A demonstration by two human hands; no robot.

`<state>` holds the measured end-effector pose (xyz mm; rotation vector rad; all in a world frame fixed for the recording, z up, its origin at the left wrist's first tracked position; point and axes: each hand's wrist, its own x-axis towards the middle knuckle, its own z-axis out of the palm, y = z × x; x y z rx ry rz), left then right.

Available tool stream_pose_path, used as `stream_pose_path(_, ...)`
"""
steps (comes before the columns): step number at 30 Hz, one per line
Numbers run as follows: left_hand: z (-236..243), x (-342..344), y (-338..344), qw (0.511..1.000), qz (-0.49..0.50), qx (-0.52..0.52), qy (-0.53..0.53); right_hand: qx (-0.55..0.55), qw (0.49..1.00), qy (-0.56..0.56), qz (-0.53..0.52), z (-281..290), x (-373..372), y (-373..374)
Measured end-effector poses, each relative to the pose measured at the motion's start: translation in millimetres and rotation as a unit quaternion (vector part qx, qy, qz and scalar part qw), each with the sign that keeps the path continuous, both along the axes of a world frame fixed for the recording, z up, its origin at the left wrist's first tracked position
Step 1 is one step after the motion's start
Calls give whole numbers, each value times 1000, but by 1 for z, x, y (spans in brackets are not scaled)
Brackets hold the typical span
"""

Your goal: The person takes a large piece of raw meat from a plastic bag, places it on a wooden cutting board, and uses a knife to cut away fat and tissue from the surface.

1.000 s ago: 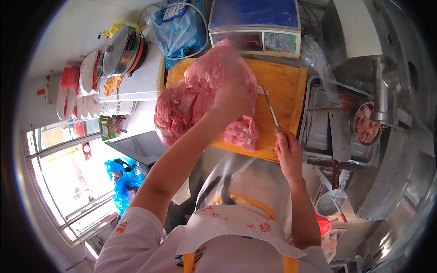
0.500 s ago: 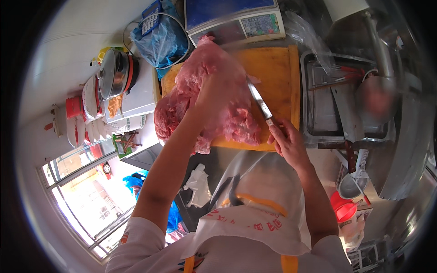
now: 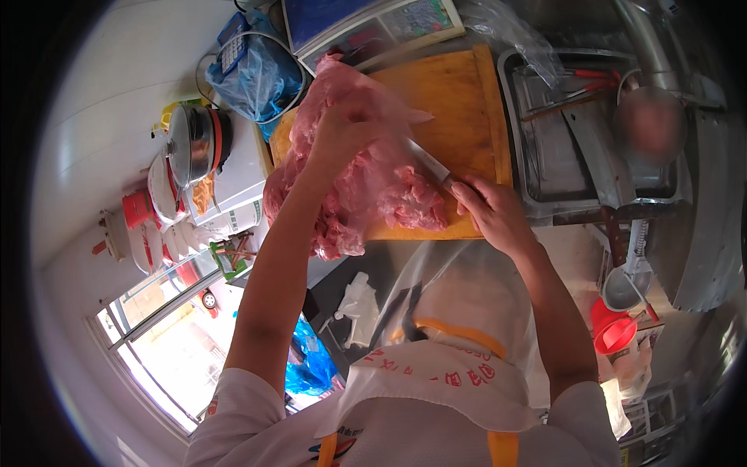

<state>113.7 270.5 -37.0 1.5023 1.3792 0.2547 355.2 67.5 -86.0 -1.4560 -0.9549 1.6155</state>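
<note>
A large slab of raw meat, pink with ragged lower edges, covers the left part of a wooden cutting board. My left hand is on the upper part of the slab, fingers bent and gripping the flesh; some fingertips are hidden. In my right hand, at the board's lower right, is a knife held by its handle. Its blade points up and left, and the tip end is against or under the meat's right edge, where I cannot see it.
Behind the board stands a weighing scale. A blue plastic bag with a calculator lies left of it. On the right, a metal tray holds a cleaver. A lidded pot sits far left.
The knife has moved in toward the meat's right edge, and more of its blade is now hidden. My left hand's bent fingers show more clearly on the slab. The view has shifted and tilted slightly.
</note>
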Motion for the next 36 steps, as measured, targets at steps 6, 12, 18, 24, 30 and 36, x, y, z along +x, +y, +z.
stream_pose_path(6,13,14,0,997,-46,53,20,32,998,-51,15,-5,-14,20)
stream_pose_path(12,15,7,3,993,-42,83,67,210,964,-158,-30,-28,-25,7)
stream_pose_path(18,12,2,-8,988,-14,107,110,169,964,-207,14,-12,-42,36)
stream_pose_path(24,12,-9,-31,990,58,94,91,198,962,-186,-7,-14,-41,16)
stream_pose_path(30,24,-4,-49,986,143,49,74,229,950,-211,23,-17,-41,32)
stream_pose_path(36,28,13,-57,982,165,65,67,214,941,-259,30,-17,-46,44)
